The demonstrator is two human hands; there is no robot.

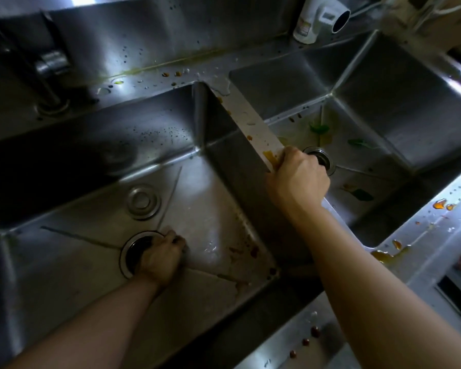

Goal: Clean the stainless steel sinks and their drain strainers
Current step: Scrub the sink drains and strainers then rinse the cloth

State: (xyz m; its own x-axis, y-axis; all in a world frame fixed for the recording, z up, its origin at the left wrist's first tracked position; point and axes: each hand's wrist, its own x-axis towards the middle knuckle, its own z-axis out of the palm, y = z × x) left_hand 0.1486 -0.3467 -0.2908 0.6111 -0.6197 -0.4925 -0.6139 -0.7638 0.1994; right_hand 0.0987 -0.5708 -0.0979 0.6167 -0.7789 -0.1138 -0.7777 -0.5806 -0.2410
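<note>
Lifting out the drain strainer (136, 251) of the left sink (210, 214) is the likely step; the left hand (161, 258) curls its fingers (177, 239) over the drain rim. Pull straight up, keeping debris inside. The right hand (298, 174) grips the divider (250, 121), fingers clenched over it, near the right sink's drain (324, 155). A stopper (143, 201) lies just behind the left drain.
</note>
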